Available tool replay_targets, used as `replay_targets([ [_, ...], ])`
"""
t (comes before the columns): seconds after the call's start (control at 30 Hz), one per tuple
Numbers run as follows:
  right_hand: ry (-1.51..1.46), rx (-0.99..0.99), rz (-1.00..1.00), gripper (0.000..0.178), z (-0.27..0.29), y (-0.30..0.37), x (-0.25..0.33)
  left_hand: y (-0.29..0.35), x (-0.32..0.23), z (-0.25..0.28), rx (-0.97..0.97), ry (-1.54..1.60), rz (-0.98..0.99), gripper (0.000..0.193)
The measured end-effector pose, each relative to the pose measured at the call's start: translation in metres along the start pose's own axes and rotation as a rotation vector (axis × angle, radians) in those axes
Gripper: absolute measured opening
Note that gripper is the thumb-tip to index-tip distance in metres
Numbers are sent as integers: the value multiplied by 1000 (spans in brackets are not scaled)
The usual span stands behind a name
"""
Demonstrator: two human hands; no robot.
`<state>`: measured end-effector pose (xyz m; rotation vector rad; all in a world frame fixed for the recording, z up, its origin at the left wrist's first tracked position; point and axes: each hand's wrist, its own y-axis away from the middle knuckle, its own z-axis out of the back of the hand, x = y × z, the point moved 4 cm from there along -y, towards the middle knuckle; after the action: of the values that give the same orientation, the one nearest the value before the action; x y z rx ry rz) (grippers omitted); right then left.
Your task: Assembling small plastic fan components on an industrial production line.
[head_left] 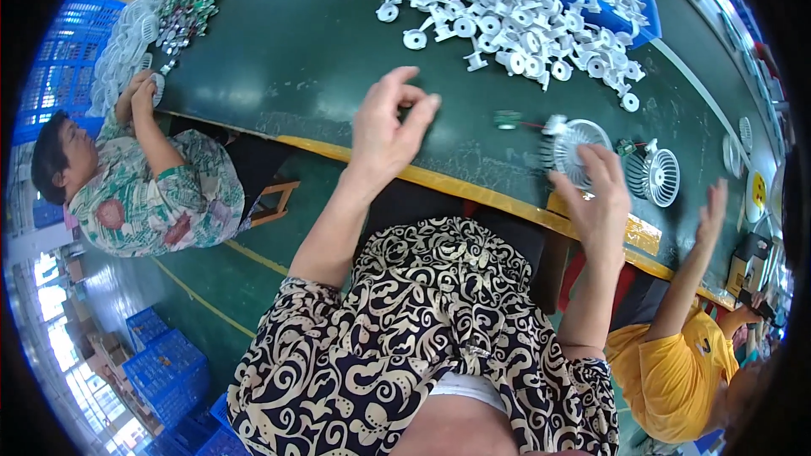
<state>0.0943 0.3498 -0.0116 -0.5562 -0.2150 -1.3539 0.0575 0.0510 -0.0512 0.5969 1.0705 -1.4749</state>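
Observation:
My left hand (pixel 391 125) is raised near the table's front edge, empty, with its fingers bent and a gap between thumb and forefinger. My right hand (pixel 598 194) has its thumb and fingers on the near side of a round white slatted fan housing (pixel 585 137). A small green circuit board (pixel 507 120) hangs off that housing on a reddish wire, smeared by motion. Just to the right, a second white fan housing (pixel 664 177) lies on the table, with another green board (pixel 626 148) beside it.
White plastic parts (pixel 524 29) are heaped on the green table (pixel 287 25), spilling from a blue bin (pixel 650 21). At left, a person in a patterned shirt (pixel 160 203) works beside green boards (pixel 190 4) and clear-white covers (pixel 127 42). At right sits a person in yellow (pixel 676 371).

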Motion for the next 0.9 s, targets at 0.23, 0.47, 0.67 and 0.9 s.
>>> replay_targets([
  [0.23,670,-331,-327,36,56,8,-112,11,10,10,-107,-106,-42,29],
  [0.47,153,-298,-190,36,33,-66,-108,8,-2,8,-154,-235,-185,24],
  [0.67,166,-163,-209,34,7,-95,-122,8,-3,4,-127,-212,-196,24],
  [0.9,-21,-264,-307,37,16,-60,-127,9,-4,9,-118,-226,-163,25],
])
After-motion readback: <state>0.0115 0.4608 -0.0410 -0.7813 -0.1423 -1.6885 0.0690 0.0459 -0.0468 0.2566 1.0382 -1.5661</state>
